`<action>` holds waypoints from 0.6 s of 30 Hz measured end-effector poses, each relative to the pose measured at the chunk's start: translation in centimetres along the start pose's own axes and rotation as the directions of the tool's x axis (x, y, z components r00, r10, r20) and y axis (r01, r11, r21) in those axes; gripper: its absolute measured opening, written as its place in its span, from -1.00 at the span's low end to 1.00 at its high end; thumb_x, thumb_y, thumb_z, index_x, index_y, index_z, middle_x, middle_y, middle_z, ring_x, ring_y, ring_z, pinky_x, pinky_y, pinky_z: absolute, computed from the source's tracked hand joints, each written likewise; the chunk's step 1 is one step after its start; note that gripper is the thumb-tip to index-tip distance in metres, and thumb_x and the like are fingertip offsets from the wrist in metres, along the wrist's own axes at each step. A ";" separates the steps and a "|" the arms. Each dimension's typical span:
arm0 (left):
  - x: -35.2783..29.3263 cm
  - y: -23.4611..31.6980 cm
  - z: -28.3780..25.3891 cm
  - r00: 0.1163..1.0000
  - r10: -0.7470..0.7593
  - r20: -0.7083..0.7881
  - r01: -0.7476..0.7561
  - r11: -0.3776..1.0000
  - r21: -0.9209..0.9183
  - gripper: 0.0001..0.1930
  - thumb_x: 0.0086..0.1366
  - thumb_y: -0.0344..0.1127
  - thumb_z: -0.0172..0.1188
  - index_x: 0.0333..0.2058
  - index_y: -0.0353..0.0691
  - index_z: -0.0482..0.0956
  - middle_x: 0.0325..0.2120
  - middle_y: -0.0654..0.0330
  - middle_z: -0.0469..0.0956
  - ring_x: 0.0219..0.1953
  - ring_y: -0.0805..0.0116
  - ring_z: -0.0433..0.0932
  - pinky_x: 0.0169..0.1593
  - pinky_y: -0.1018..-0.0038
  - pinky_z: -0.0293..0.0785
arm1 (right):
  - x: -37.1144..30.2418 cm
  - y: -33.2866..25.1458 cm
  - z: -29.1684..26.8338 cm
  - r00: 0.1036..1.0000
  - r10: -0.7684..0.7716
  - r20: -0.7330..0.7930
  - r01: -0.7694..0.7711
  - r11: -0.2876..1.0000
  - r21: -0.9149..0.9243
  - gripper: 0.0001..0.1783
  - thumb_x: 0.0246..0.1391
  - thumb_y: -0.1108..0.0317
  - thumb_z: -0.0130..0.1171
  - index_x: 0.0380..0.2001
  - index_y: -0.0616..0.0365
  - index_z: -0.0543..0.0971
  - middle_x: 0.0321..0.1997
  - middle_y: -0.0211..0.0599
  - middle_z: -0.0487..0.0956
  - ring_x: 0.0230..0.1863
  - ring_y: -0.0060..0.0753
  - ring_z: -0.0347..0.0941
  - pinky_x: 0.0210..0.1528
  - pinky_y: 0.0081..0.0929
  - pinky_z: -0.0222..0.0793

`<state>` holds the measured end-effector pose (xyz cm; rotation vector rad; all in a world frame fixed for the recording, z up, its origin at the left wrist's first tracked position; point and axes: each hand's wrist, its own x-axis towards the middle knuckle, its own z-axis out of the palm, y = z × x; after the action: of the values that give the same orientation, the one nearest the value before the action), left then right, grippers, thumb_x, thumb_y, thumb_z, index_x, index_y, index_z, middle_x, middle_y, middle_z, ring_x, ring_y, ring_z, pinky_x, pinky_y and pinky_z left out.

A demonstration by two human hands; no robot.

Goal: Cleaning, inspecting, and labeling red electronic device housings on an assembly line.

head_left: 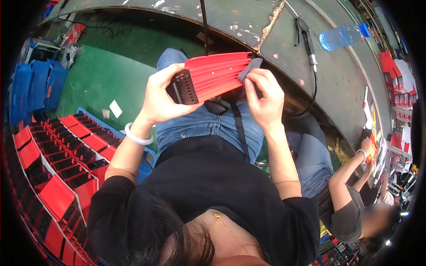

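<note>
A red finned metal housing (219, 76) is held up above my lap, its long ribs running left to right. Its left end carries a black panel (184, 87) with rows of small openings. My left hand (160, 96) is wrapped around that end, thumb below and fingers above. At the opposite end, my right hand (266, 94) pinches a grey cloth (250, 69), which lies against the housing's edge. The cloth partly covers that end, so the face beneath is hidden.
A dark, paint-worn workbench (230, 22) stretches ahead, bearing an air blow gun (304, 37) with a black hose and a water bottle (341, 37). Blue crates (37, 88) stand left. Red-and-black units (57, 195) fill a container at lower left. A co-worker (350, 190) sits at right.
</note>
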<state>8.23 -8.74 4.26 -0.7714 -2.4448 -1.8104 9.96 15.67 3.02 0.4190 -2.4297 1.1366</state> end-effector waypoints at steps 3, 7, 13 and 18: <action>0.1 -0.2 0.6 0.999 -0.020 -0.034 0.020 1.000 0.008 -0.43 -0.24 -0.38 0.44 -0.16 -0.39 0.48 -0.34 0.14 0.58 -0.28 0.47 0.57 -0.13 0.55 0.46 | -0.6 -0.6 0.7 1.000 0.000 -0.022 0.000 1.000 -0.025 -0.90 -0.10 0.52 0.21 -0.42 0.21 0.54 -0.37 -0.23 0.53 -0.38 -0.22 0.51 -0.33 -0.46 0.42; 0.3 -0.2 0.9 0.999 -0.006 -0.046 0.007 1.000 0.015 -0.47 -0.25 -0.39 0.43 -0.22 -0.39 0.47 -0.39 0.21 0.53 -0.31 0.52 0.50 -0.17 0.60 0.40 | -0.7 -0.4 1.1 0.993 0.080 -0.092 -0.076 0.996 0.048 -0.89 -0.12 0.53 0.22 -0.43 0.20 0.56 -0.39 -0.23 0.54 -0.39 -0.23 0.52 -0.35 -0.47 0.43; -0.1 -0.8 1.0 0.997 -0.075 -0.009 0.074 0.997 -0.001 -0.41 -0.23 -0.37 0.42 -0.13 -0.40 0.47 -0.31 0.15 0.56 -0.25 0.49 0.53 -0.11 0.54 0.45 | -0.4 -5.5 2.6 0.959 -0.280 -0.046 0.283 0.936 0.210 -0.75 -0.33 0.62 0.29 -0.44 0.20 0.58 -0.43 -0.24 0.53 -0.45 -0.25 0.47 -0.37 -0.46 0.41; -0.5 -1.8 1.1 0.999 -0.035 -0.030 0.036 0.999 0.013 -0.35 -0.28 -0.37 0.45 -0.11 -0.43 0.44 -0.30 0.14 0.56 -0.23 0.46 0.53 -0.06 0.52 0.44 | 0.3 -3.6 1.4 0.932 -0.361 -0.006 0.346 0.888 0.302 -0.77 -0.35 0.64 0.24 -0.47 0.24 0.57 -0.40 -0.19 0.53 -0.48 -0.23 0.45 -0.41 -0.44 0.40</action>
<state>8.33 -8.34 2.15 -0.6991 -2.4653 -1.8009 10.91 12.33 4.73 0.9548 -2.1005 1.3364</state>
